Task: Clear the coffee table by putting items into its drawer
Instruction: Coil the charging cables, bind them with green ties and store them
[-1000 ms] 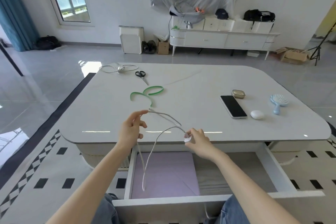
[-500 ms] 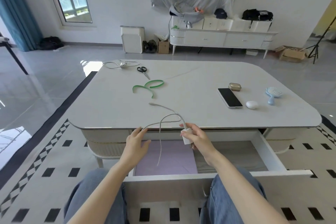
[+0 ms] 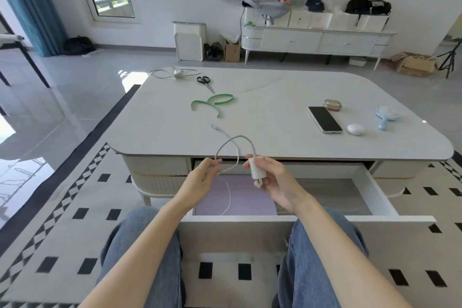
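My right hand [image 3: 275, 180] grips a white charger plug [image 3: 256, 172] above the open drawer [image 3: 375, 190] of the white coffee table [image 3: 275, 117]. Its white cable [image 3: 226, 142] loops up over the table's front edge, and my left hand [image 3: 203, 177] pinches the cable lower down. A loose end hangs into the drawer over a purple sheet [image 3: 250, 204]. Still on the tabletop are green bands [image 3: 212, 104], scissors [image 3: 205, 82], another cable with plug [image 3: 175, 73], a phone [image 3: 324, 119], a small tin [image 3: 332, 104], a white earbud case [image 3: 355, 129] and a blue hairbrush [image 3: 386, 116].
My knees in jeans [image 3: 322, 245] flank the drawer front. A patterned rug [image 3: 62, 207] lies under the table. A white sideboard [image 3: 317, 40] stands along the far wall, with a bin [image 3: 188, 41] and boxes beside it.
Both hands have drawn closer together in front of the table edge. The right hand turned the plug upright. The cable's loop has tightened and its end has slid nearer the edge.
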`<state>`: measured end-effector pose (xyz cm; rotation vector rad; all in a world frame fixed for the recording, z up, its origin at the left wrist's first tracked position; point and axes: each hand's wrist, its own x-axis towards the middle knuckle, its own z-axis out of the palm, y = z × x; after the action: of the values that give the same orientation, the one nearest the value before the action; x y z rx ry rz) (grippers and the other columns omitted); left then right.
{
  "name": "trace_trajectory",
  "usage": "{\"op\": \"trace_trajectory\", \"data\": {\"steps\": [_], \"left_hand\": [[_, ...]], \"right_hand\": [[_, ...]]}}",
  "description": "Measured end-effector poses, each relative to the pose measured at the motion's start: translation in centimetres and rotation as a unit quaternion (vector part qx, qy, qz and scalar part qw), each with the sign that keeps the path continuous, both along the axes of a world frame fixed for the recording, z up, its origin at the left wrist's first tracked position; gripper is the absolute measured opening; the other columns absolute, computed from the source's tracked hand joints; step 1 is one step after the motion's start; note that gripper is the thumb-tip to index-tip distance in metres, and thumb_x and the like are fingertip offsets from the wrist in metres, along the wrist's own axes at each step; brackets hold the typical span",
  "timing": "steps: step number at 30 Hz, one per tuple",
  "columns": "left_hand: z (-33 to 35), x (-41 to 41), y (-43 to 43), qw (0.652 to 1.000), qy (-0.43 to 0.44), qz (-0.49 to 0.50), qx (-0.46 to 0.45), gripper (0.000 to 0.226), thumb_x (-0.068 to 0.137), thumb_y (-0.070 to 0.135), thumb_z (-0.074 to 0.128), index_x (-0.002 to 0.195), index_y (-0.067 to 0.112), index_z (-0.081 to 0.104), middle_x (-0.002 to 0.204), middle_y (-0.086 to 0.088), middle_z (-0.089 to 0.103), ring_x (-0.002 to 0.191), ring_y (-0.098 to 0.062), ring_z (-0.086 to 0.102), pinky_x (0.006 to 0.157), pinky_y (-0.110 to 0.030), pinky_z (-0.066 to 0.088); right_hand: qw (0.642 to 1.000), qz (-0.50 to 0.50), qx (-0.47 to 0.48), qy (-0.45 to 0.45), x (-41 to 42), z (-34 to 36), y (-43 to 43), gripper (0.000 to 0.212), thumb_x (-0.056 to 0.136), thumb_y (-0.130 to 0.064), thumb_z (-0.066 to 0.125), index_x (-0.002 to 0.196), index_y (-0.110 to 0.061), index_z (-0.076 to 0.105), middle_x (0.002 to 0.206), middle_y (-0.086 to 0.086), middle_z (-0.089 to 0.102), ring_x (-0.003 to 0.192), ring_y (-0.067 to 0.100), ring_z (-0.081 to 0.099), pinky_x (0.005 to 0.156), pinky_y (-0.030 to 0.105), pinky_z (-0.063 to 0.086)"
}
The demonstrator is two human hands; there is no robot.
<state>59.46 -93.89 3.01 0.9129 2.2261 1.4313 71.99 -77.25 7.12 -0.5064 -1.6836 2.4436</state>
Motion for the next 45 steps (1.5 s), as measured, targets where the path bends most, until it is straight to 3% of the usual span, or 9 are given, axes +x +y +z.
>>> {"op": "trace_trajectory", "data": {"steps": [3,6,10,13,16,23,29,39,45], "left_hand": [[-0.5,-0.2,0.2,0.999,-0.015,0.007,-0.028,0.020,0.103,0.022,0.036,0.090,0.017,0.051,0.094,0.013,0.068,0.080,-0.011,0.053,0.073,-0.026,0.040],[-0.2,-0.2,0.3,0.998,0.004,0.059,-0.016,0.020,0.102,0.019,0.038,0.091,0.018,0.054,0.083,0.000,0.062,0.071,-0.014,0.048,0.061,-0.015,0.037],[0.8,-0.8,0.2,0.983,-0.013,0.162,0.083,0.020,0.101,0.013,0.041,0.089,0.017,0.057,0.072,0.002,0.059,0.063,-0.009,0.050,0.058,-0.012,0.040],[1.0,-0.8,0.3,0.980,-0.022,0.167,0.106,0.019,0.101,0.015,0.043,0.087,0.014,0.055,0.072,0.003,0.055,0.061,-0.012,0.043,0.062,-0.021,0.039],[0.7,-0.6,0.6,0.986,-0.014,0.137,0.090,0.017,0.100,0.017,0.046,0.088,0.013,0.057,0.071,0.006,0.058,0.058,-0.009,0.040,0.058,-0.014,0.037],[0.8,0.3,1.2,0.995,-0.024,0.071,0.072,0.012,0.095,0.016,0.057,0.093,0.014,0.068,0.075,0.004,0.072,0.067,-0.013,0.058,0.068,-0.018,0.045],[0.1,0.3,1.5,1.000,-0.019,0.002,0.022,0.013,0.095,0.018,0.056,0.089,0.020,0.067,0.074,0.009,0.071,0.061,-0.012,0.045,0.060,-0.023,0.037],[0.5,1.1,1.6,0.998,-0.031,-0.057,-0.006,0.013,0.096,0.018,0.056,0.094,0.012,0.068,0.080,0.005,0.072,0.059,0.008,0.053,0.059,-0.011,0.038],[0.1,0.2,1.1,0.999,-0.016,-0.051,0.000,0.017,0.098,0.027,0.052,0.094,0.023,0.068,0.064,0.009,0.063,0.062,-0.014,0.045,0.062,-0.031,0.038]], "right_hand": [[0.978,-0.046,-0.200,0.042,-0.1,0.4,0.6,0.030,0.089,-0.030,0.057,0.105,-0.005,0.059,0.086,0.006,0.060,0.057,0.011,0.035,0.052,0.021,0.037],[0.957,-0.116,-0.255,0.072,-0.3,-0.3,1.8,0.024,0.093,-0.037,0.054,0.097,-0.013,0.058,0.091,0.002,0.061,0.048,0.011,0.028,0.061,0.022,0.033],[0.964,-0.154,-0.213,0.041,-0.5,-0.5,2.3,0.021,0.093,-0.037,0.057,0.103,-0.019,0.060,0.099,-0.002,0.063,0.063,0.009,0.042,0.069,0.024,0.038],[0.990,-0.121,-0.068,-0.028,-0.8,-0.6,1.7,0.022,0.089,-0.027,0.064,0.107,-0.013,0.062,0.092,0.000,0.056,0.074,0.009,0.048,0.065,0.022,0.042],[0.993,-0.074,0.040,-0.079,-1.1,-1.2,0.9,0.027,0.087,-0.024,0.067,0.109,-0.008,0.065,0.094,0.002,0.057,0.081,0.013,0.053,0.066,0.025,0.044],[0.992,-0.087,0.009,-0.088,-2.0,-1.2,0.8,0.018,0.085,-0.018,0.068,0.090,-0.010,0.052,0.093,0.006,0.048,0.058,0.023,0.061,0.094,0.044,0.050],[0.993,-0.057,0.007,-0.107,-2.1,-0.7,0.6,0.023,0.086,-0.014,0.066,0.106,-0.004,0.071,0.102,0.006,0.064,0.064,0.024,0.063,0.069,0.028,0.055],[0.988,-0.045,0.049,-0.141,-2.6,-1.1,0.4,0.008,0.083,-0.014,0.070,0.088,-0.008,0.069,0.073,0.003,0.065,0.054,0.019,0.060,0.053,0.025,0.045],[0.983,-0.158,0.002,-0.098,-2.7,-0.8,1.1,0.005,0.084,-0.010,0.067,0.081,-0.006,0.065,0.073,0.006,0.063,0.057,0.018,0.060,0.052,0.024,0.046]]}}
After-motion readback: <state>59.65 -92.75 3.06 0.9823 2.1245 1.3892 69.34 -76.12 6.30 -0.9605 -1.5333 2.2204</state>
